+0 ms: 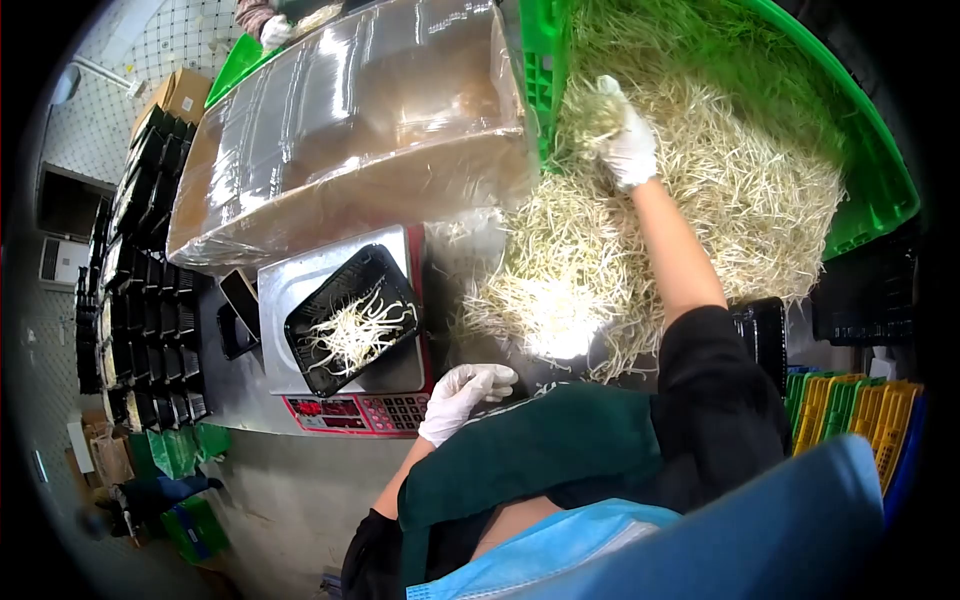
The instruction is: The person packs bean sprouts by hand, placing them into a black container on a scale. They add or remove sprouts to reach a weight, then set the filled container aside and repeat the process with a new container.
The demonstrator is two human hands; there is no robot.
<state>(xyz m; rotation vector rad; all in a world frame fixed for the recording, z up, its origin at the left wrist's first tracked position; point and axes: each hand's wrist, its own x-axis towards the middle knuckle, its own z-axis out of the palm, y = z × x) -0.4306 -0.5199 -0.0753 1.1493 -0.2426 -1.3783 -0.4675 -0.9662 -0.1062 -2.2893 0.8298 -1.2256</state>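
Note:
My left hand, in a white glove, is at the table's front edge beside the scale. Its fingers are loosely stretched out, with nothing visible in them. A heap of bean sprouts spreads over the right side of the table. My right hand, also gloved, reaches to the far part of the heap, its fingers curved around a clump of sprouts. A black plastic tray holding some bean sprouts sits tilted on the metal plate of the digital scale. The red digits on its display are too blurred to read.
A large plastic-wrapped box stands behind the scale. Stacked black trays line the left. A green crate tips over the sprouts. Yellow and green crates stand at right. Another person's gloved hand shows at the top.

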